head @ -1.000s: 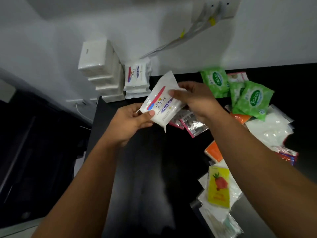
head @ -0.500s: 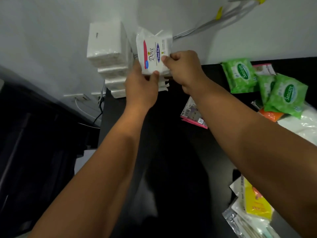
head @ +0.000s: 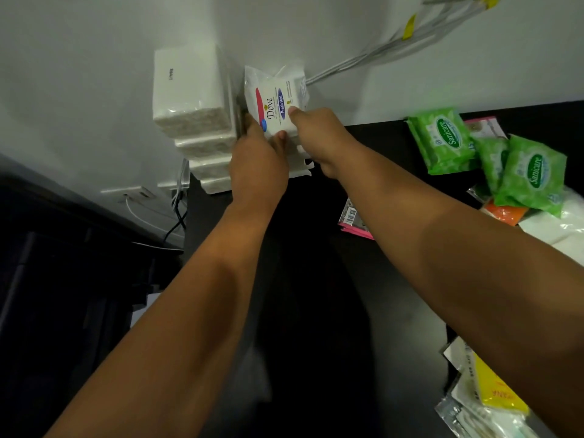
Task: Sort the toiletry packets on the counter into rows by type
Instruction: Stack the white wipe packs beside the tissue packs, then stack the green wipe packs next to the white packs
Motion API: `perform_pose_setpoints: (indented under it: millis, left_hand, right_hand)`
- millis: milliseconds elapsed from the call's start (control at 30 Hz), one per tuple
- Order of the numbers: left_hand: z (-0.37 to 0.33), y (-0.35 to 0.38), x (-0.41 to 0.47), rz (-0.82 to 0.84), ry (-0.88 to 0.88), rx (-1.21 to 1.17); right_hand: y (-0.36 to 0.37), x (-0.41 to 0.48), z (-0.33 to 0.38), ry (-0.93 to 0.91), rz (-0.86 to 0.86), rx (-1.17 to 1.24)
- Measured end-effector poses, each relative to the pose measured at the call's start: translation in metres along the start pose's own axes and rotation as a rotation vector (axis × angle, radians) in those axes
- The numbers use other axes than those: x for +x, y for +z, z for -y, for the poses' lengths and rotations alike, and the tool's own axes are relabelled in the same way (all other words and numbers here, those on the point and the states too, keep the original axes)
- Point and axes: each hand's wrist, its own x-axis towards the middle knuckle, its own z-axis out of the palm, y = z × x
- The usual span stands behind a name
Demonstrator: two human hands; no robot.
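Note:
A white Dove packet (head: pixel 274 102) with a pink stripe stands upright against the wall at the back of the black counter (head: pixel 316 279). My left hand (head: pixel 257 162) holds its lower left edge and my right hand (head: pixel 316 134) pinches its lower right corner. It sits atop a stack of similar white packets (head: pixel 300 162), mostly hidden by my hands. To the left is a stack of plain white tissue packs (head: pixel 192 99). Green Sanicare packets (head: pixel 442 139) lie at the right.
A pink-edged foil sachet (head: pixel 350 216) lies mid-counter. An orange packet (head: pixel 505 213) and clear bags (head: pixel 562 222) sit right of it. A yellow sachet (head: pixel 493 393) on clear packets lies at the lower right. Cables (head: pixel 379 52) run along the wall; the counter's left edge drops off.
Both hands carried the Dove packet from mid-air over the counter to the back wall, onto the stack of similar packets. In the last half second it barely moved.

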Motion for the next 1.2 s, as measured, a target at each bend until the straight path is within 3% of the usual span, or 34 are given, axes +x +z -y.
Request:
perform_pose_setpoints:
  millis: [300,600,867,1000,1200]
  left_hand:
    - [-0.008,-0.003,0.006,0.134,-0.059,0.052]
    - [-0.011,-0.009,-0.010,0.158,0.060,0.189]
    - [-0.031,-0.025,-0.027,-0.014,0.186,0.034]
    - [-0.044,-0.019,-0.049,0.003,0.192,-0.055]
    - [-0.068,0.021,-0.095,0.082,0.190,-0.097]
  right_hand:
    - [-0.003,0.002,-0.001,0.023,0.072,0.014]
    - [-0.002,-0.003,0.006,0.017,0.097,-0.064]
    - [-0.040,-0.033,0.001,-0.049,0.001,-0.139]
    - [-0.079,-0.060,-0.015,-0.147,0.021,-0.394]
    - [-0.130,-0.103,-0.058,-0.171,-0.053,-0.449]
